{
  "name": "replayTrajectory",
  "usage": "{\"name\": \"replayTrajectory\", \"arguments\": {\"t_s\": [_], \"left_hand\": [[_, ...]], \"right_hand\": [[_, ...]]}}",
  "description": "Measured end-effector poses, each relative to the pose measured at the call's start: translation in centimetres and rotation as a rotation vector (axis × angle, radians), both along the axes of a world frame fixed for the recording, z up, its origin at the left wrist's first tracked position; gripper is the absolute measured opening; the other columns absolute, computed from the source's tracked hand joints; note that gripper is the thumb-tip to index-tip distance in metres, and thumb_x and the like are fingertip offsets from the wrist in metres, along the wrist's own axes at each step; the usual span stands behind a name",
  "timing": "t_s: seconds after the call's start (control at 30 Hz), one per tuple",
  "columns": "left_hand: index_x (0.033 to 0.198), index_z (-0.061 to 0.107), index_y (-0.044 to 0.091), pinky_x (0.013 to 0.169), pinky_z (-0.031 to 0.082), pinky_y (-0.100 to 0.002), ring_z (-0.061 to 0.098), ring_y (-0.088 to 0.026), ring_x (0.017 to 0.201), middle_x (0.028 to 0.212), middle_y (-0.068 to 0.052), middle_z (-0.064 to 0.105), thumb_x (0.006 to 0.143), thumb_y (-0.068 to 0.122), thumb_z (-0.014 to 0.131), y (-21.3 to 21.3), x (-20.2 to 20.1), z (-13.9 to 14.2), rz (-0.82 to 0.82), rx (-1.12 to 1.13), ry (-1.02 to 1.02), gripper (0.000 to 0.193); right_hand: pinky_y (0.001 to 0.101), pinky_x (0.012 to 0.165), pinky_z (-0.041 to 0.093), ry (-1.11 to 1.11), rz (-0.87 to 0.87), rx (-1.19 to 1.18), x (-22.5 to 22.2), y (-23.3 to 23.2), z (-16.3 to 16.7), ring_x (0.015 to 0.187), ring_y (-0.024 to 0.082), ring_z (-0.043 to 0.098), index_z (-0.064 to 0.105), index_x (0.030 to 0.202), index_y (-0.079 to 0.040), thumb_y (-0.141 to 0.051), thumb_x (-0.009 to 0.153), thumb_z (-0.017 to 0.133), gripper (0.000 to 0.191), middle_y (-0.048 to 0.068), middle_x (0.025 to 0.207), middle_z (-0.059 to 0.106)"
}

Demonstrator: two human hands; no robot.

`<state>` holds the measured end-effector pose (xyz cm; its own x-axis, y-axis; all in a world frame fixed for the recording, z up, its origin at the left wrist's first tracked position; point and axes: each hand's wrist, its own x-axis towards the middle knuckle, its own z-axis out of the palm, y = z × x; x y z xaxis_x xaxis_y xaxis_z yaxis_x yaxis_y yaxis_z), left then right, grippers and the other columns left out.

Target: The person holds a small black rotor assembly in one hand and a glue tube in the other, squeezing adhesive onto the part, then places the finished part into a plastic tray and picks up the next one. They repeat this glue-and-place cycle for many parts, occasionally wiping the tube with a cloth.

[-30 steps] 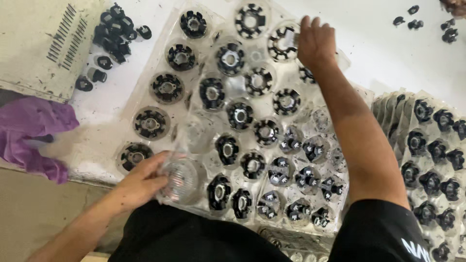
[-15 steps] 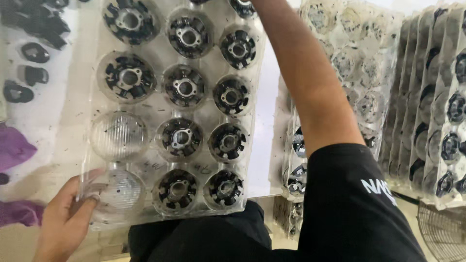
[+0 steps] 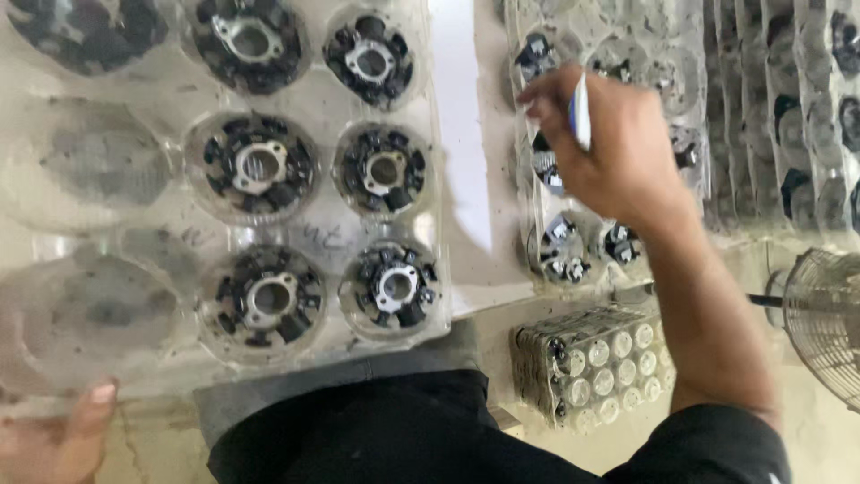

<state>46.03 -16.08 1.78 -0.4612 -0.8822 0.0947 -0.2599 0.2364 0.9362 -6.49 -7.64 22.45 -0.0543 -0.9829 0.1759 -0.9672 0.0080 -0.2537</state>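
Note:
My left hand (image 3: 54,439) grips the near left corner of a clear plastic blister tray (image 3: 448,179) that holds several round black parts with metal centres (image 3: 255,166). Two cups at the tray's left side (image 3: 90,309) hold no part. My right hand (image 3: 618,148) reaches out over a second clear tray (image 3: 537,269) to the right, fingers closed on a thin white and blue pen-like stick (image 3: 580,108). Smaller black parts (image 3: 564,246) sit in that tray's cups under the hand.
More clear trays of black parts stand stacked on edge at the far right (image 3: 788,108). A small pack of clear cups (image 3: 596,358) lies near my right elbow. A wire fan guard (image 3: 824,318) shows at the right edge. My dark shirt (image 3: 403,430) fills the bottom.
The view has closed in on the tray. My right hand has swung from the far end of the near tray to the right-hand tray. My left hand stays at the tray's corner.

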Motion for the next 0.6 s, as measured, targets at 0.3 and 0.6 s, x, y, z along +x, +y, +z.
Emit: {"name": "replayTrajectory", "arguments": {"t_s": [0.3,0.6], "left_hand": [[0.161,0.027,-0.008,0.107,0.053,-0.03,0.059,-0.016,0.127,0.147,-0.016,0.054,0.075,0.043,0.091,1.2,-2.6,-0.8,-0.036,-0.192,0.233,0.119],[0.157,0.026,-0.009,0.119,0.05,-0.035,0.054,-0.022,0.135,0.15,-0.021,0.047,0.076,0.036,0.096,2.4,-4.5,-1.3,0.085,-0.354,0.091,0.117]], "right_hand": [[0.0323,0.096,0.055,-0.742,-0.306,0.021,14.1,13.1,-8.5,0.112,0.023,0.074,0.061,0.132,-0.004,-0.006,0.104,0.052,0.03,0.016,0.117,0.076],[0.036,0.097,0.054,-0.668,-0.377,-0.241,16.6,12.9,-10.8,0.115,0.029,0.072,0.066,0.132,-0.006,-0.013,0.108,0.052,0.029,0.018,0.122,0.074]]}}
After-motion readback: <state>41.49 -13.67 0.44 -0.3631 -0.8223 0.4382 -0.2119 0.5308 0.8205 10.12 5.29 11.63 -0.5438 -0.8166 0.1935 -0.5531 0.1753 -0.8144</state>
